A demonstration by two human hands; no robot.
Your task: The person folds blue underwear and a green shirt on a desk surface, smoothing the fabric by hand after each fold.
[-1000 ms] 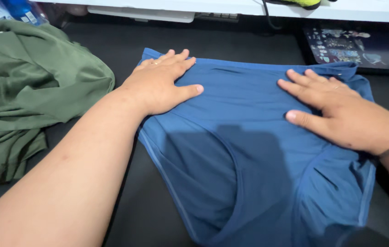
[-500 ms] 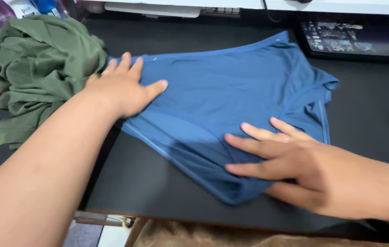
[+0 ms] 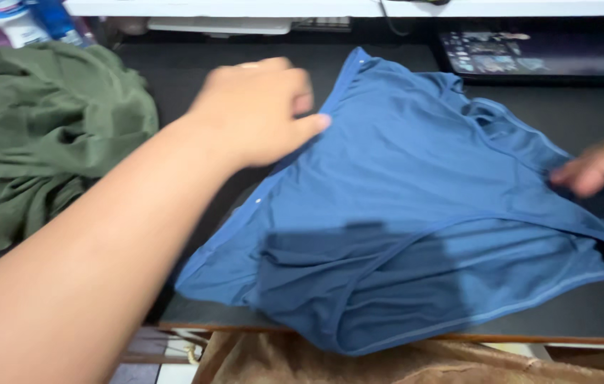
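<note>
My left arm [image 3: 103, 249] stretches forward from the lower left, bare from the elbow to the wrist. My left hand [image 3: 255, 110] is at the end of it, knuckles up, fingers curled under in a loose fist and my thumb [image 3: 309, 126] sticking out to the right. My right hand [image 3: 600, 165] comes in at the right edge, blurred, with only the fingers and part of the palm showing; the fingers are bent and point to the left. My two hands are well apart.

A black table [image 3: 593, 306] carries blue briefs [image 3: 415, 213] spread flat, their lower edge overhanging the front, and a crumpled green garment [image 3: 53, 121] at left.
</note>
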